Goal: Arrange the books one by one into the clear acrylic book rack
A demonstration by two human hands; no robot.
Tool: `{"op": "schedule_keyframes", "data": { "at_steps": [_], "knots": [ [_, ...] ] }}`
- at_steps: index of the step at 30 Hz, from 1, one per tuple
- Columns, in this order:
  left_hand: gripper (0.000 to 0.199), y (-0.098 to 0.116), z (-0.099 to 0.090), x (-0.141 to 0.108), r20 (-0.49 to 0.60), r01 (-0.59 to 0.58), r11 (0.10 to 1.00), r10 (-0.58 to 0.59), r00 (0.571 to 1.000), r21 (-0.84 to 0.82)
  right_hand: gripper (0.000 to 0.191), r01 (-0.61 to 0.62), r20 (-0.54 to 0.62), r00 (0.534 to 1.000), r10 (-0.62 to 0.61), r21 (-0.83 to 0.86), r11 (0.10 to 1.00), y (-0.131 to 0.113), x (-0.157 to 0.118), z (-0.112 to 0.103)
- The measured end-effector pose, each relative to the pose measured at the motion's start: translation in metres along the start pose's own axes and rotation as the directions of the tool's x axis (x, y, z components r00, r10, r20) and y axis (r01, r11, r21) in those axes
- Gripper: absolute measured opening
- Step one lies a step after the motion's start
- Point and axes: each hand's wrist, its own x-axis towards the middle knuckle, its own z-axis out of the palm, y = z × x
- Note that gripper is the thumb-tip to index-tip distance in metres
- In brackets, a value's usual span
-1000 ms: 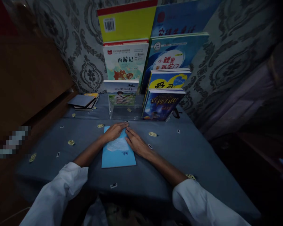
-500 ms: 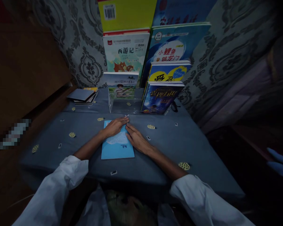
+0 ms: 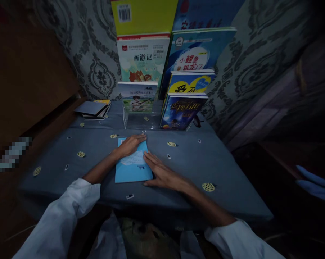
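A light blue book (image 3: 132, 171) lies flat on the cloth-covered table, with printed text and a small dark logo on its upper face. Across its upper part rests my left hand (image 3: 131, 144), laid flat with the fingers stretched toward the upper right corner. My right hand (image 3: 161, 171) is at the book's right edge, thumb apart near the lower right corner and fingertips over the cover. Both hands are open, and neither grips the book. The upper part of the cover is partly hidden under my left hand.
Behind the book, a clear acrylic stand (image 3: 140, 120) holds several upright books, among them a dark blue book (image 3: 182, 113) in front. A small stack of books (image 3: 93, 109) lies at the back left. Dark glasses (image 3: 197, 121) sit beside the stand. The patterned tablecloth (image 3: 97, 144) covers the table.
My right hand has slid down along the book's right edge toward the lower corner, its thumb now spread. My left hand and the book have stayed in place. The view has shifted slightly.
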Motion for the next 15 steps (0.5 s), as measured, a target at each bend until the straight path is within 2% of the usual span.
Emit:
{"op": "schedule_keyframes", "data": {
  "at_steps": [7, 15],
  "knots": [
    [0.056, -0.002, -0.008, 0.008, 0.012, 0.086, 0.995, -0.086, 0.996, 0.042, 0.100, 0.052, -0.038, 0.998, -0.051, 0.011, 0.999, 0.012, 0.011, -0.008],
    [0.057, -0.007, -0.009, 0.006, 0.027, 0.061, 0.997, -0.063, 0.998, 0.045, 0.099, 0.082, -0.059, 0.995, -0.080, 0.022, 0.996, 0.021, 0.018, -0.008]
  ]
}}
